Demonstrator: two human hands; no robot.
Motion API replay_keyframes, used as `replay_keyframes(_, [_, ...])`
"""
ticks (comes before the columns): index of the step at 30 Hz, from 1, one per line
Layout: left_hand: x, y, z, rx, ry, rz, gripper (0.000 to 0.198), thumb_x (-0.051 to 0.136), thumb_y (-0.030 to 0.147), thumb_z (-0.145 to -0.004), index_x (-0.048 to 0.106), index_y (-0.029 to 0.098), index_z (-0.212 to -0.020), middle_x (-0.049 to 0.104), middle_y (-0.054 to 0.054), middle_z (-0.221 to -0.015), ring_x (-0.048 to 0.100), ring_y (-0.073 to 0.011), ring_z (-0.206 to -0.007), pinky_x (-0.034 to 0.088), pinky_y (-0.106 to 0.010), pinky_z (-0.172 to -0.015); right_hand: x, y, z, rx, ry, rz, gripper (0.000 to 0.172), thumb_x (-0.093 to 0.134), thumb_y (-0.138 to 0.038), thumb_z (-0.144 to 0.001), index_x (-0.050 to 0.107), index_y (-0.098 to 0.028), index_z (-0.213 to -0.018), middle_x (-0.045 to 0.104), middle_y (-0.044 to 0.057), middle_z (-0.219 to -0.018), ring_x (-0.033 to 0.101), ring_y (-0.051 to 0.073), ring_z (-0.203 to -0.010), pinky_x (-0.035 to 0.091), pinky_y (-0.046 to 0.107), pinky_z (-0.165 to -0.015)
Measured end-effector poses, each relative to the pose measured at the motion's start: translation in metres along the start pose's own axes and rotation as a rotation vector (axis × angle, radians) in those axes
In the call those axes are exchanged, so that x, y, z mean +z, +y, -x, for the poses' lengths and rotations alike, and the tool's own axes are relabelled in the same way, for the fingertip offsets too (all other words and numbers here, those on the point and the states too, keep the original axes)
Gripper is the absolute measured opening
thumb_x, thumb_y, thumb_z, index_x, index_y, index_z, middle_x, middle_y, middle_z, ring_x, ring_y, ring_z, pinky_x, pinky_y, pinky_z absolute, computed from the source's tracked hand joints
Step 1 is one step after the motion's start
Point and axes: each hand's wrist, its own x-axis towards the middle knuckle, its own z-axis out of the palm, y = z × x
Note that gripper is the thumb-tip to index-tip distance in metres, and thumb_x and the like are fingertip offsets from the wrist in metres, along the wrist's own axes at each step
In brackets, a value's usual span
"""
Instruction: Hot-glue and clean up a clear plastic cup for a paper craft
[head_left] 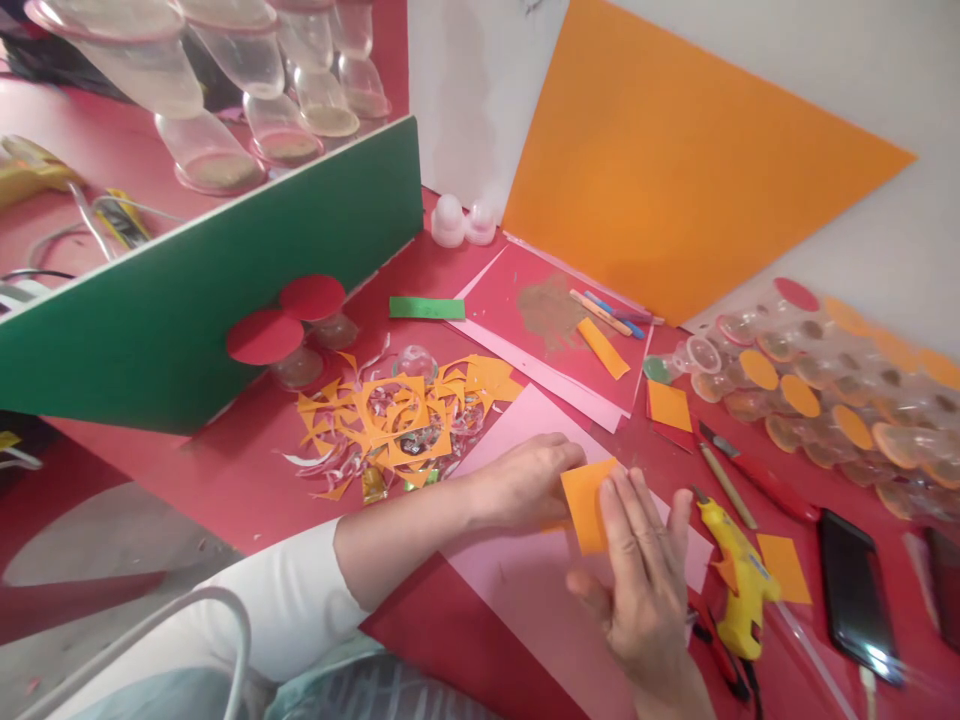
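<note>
A small orange paper square (585, 508) is between my hands, above a pink sheet (517, 590). My left hand (531, 482) is closed at its left edge, the fingertips hidden behind the paper. Stretched out, the fingers of my right hand (643, 565) lie flat over the square's right side. Another bit of orange paper shows under my left hand. Beside my left forearm is a heap of orange and white paper scraps (405, 415), some with round holes cut out.
A green board (247, 280) stands at left, with red-topped clear cups (300, 368) before it. At right lie a yellow glue gun (739, 580), a red-handled cutter (765, 475), a phone (855, 590) and rows of clear cups (825, 400). A large orange sheet (675, 150) leans on the wall.
</note>
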Motion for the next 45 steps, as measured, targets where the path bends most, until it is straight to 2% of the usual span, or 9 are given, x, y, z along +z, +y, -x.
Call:
replay_keyframes(6, [0.001, -0.002, 0.0, -0.044, -0.008, 0.002, 0.028, 0.072, 0.02, -0.071, 0.045, 0.02, -0.076, 0.051, -0.001, -0.084, 0.052, -0.0167, -0.077, 0.044, -0.028, -0.067, -0.001, -0.004, -0.001, -0.049, -0.052, 0.011, 0.069, 0.033, -0.048, -0.105, 0.03, 0.0, -0.154, 0.068, 0.026, -0.127, 0.065, 0.036, -0.121, 0.022, 0.064, -0.119])
replay_keyframes(14, [-0.009, -0.002, -0.003, 0.043, -0.114, 0.031, 0.013, 0.068, 0.01, -0.073, 0.057, 0.016, -0.078, 0.059, -0.004, -0.09, 0.06, -0.0185, -0.087, 0.049, -0.026, -0.075, 0.002, -0.007, -0.003, -0.024, -0.049, -0.017, 0.065, 0.039, -0.047, -0.104, 0.036, -0.003, -0.152, 0.069, 0.023, -0.127, 0.062, 0.034, -0.126, 0.026, 0.059, -0.119])
replay_keyframes(22, [-0.004, -0.008, -0.005, 0.016, -0.12, 0.06, 0.004, 0.06, 0.015, -0.079, 0.057, 0.017, -0.077, 0.06, 0.001, -0.076, 0.056, -0.0131, -0.07, 0.044, -0.023, -0.064, 0.005, -0.005, -0.005, -0.019, -0.013, -0.033, 0.064, 0.037, -0.047, -0.104, 0.035, -0.006, -0.153, 0.07, 0.022, -0.125, 0.065, 0.032, -0.122, 0.024, 0.06, -0.12])
replay_keyframes(26, [-0.002, -0.005, -0.003, 0.028, -0.105, 0.011, 0.011, 0.066, 0.015, -0.075, 0.056, 0.017, -0.074, 0.06, 0.001, -0.075, 0.055, -0.0142, -0.069, 0.043, -0.024, -0.063, 0.004, -0.007, -0.005, -0.032, 0.028, -0.031, 0.067, 0.036, -0.05, -0.104, 0.034, -0.004, -0.153, 0.071, 0.023, -0.123, 0.066, 0.034, -0.12, 0.025, 0.063, -0.118])
replay_keyframes(29, [0.001, -0.006, -0.002, 0.103, -0.057, -0.052, 0.022, 0.075, 0.012, -0.068, 0.057, 0.016, -0.08, 0.061, -0.001, -0.082, 0.057, -0.0165, -0.074, 0.046, -0.026, -0.066, 0.003, -0.011, -0.004, -0.025, 0.064, -0.015, 0.067, 0.037, -0.05, -0.104, 0.032, -0.005, -0.154, 0.071, 0.023, -0.123, 0.067, 0.034, -0.118, 0.026, 0.064, -0.117])
replay_keyframes(34, [0.005, -0.009, -0.001, 0.233, -0.049, -0.114, 0.017, 0.072, 0.01, -0.073, 0.061, 0.016, -0.085, 0.063, -0.004, -0.089, 0.058, -0.0189, -0.084, 0.05, -0.029, -0.077, 0.005, -0.016, -0.005, -0.029, 0.063, 0.0, 0.064, 0.038, -0.047, -0.104, 0.034, -0.006, -0.153, 0.07, 0.02, -0.126, 0.068, 0.031, -0.117, 0.024, 0.063, -0.119])
replay_keyframes(36, [0.004, -0.009, -0.001, 0.236, -0.045, -0.131, 0.02, 0.075, 0.013, -0.072, 0.062, 0.017, -0.087, 0.062, -0.004, -0.089, 0.057, -0.0188, -0.084, 0.05, -0.03, -0.079, 0.007, -0.016, -0.006, -0.03, 0.08, 0.006, 0.061, 0.038, -0.046, -0.105, 0.038, -0.007, -0.151, 0.071, 0.02, -0.126, 0.068, 0.03, -0.118, 0.024, 0.061, -0.12])
replay_keyframes(40, [0.001, -0.01, 0.0, 0.184, -0.05, -0.172, 0.041, 0.087, 0.026, -0.063, 0.064, 0.015, -0.095, 0.059, -0.004, -0.092, 0.057, -0.0202, -0.085, 0.052, -0.031, -0.078, 0.009, -0.015, -0.007, -0.025, 0.106, 0.017, 0.053, 0.036, -0.039, -0.105, 0.044, -0.006, -0.146, 0.071, 0.02, -0.125, 0.065, 0.029, -0.121, 0.023, 0.06, -0.12])
replay_keyframes(45, [-0.004, -0.007, 0.001, 0.224, -0.053, -0.181, 0.031, 0.084, 0.026, -0.066, 0.064, 0.015, -0.087, 0.061, -0.003, -0.09, 0.057, -0.0197, -0.085, 0.051, -0.032, -0.081, 0.01, -0.01, -0.006, -0.092, 0.197, -0.022, 0.057, 0.035, -0.043, -0.105, 0.044, -0.004, -0.146, 0.07, 0.022, -0.125, 0.062, 0.03, -0.126, 0.024, 0.063, -0.12])
